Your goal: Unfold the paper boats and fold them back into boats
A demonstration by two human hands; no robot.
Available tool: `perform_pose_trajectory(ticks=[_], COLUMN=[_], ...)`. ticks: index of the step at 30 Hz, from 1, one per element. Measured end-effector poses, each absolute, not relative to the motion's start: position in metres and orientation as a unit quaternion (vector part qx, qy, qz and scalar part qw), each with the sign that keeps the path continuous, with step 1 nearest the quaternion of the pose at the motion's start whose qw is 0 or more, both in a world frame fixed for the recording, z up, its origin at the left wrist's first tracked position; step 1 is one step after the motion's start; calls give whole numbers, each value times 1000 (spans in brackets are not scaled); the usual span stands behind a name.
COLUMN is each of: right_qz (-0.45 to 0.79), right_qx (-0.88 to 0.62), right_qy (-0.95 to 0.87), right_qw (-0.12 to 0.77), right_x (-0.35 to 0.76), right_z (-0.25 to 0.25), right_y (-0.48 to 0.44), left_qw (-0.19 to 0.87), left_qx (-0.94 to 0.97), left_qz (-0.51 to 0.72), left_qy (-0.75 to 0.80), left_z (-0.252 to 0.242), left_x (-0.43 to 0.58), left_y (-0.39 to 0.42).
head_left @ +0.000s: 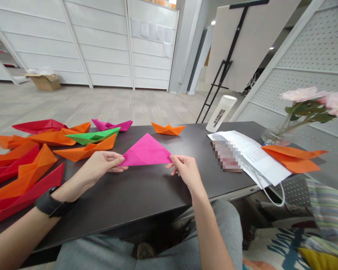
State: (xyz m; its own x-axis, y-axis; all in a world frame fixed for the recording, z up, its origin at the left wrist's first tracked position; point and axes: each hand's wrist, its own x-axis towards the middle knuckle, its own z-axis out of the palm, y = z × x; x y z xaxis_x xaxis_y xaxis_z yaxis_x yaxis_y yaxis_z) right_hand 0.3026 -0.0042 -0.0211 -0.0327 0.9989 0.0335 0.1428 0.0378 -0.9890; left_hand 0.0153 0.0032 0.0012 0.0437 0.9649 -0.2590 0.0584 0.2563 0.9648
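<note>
A bright pink sheet of paper [147,152], folded into a triangle with its peak pointing away from me, is held up over the dark table [124,198]. My left hand [108,161] pinches its left corner between thumb and fingers. The right corner is pinched the same way by my right hand [184,168]. Faint crease lines run across the paper. Just beyond my left hand lie an orange paper boat [87,148] and a green paper boat [94,137].
Several red and orange paper boats [28,172] crowd the table's left side. A magenta boat [112,125] and a small orange boat [168,129] stand at the far edge. Rightward are a white cylinder [221,114], printed sheets [259,161], an orange paper plane [295,157] and a flower vase [274,133].
</note>
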Motion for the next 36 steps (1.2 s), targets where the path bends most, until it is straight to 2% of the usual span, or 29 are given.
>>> perform_pose_trajectory(ticks=[8,10,13,15,18,20,29,36], right_qz=[403,322,133,84,166,204,259,241], right_qx=[-555,-570,-553,-503,-433,-416,-363,-364], right_qy=[-583,-615,-674,-735,-814,-826,-832,-838], right_qw=[436,440,472,447,351,320,332,328], right_x=[305,302,292,282,264,253,245,244], right_z=[-24,-19,-5,6,15,13,-5,-7], right_y=[-2,-5,-16,-27,-42,-46,-37,-36], left_qw=[551,564,582,594,621,643,690,703], left_qx=[489,482,476,476,475,474,479,501], left_qz=[431,446,460,459,447,440,403,365], left_qy=[521,501,472,458,435,411,363,349], left_z=[8,13,17,16,12,11,20,21], left_x=[22,24,25,23,21,19,25,27], left_y=[0,-1,-2,-2,-1,-2,-12,-16])
